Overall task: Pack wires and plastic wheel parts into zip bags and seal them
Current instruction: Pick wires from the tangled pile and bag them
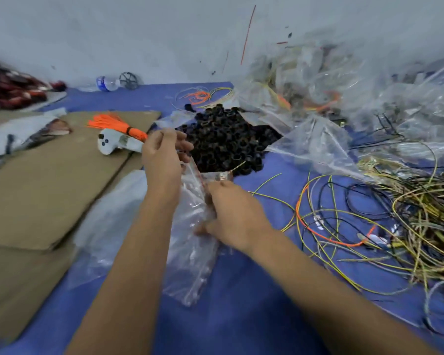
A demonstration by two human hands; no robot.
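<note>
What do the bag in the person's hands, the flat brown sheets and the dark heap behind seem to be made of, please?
The bag: thin clear plastic film, glossy, creased, see-through. The brown sheets: likely cardboard, matte, with a thick layered edge. The dark heap: small black ring-shaped parts, probably moulded plastic with a dull sheen; blur leaves that open.

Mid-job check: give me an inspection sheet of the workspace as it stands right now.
Surface: blue sheet, cardboard at left.
Job's things: clear zip bag held up; black wheel parts heaped behind it.
Clutter: pile of clear bags, water bottle, orange tie bundle.
Grippers: left hand pinches the bag's top; right hand grips its side.
Cables: loose wire tangle at right.
Surroundings: pale wall.
</note>
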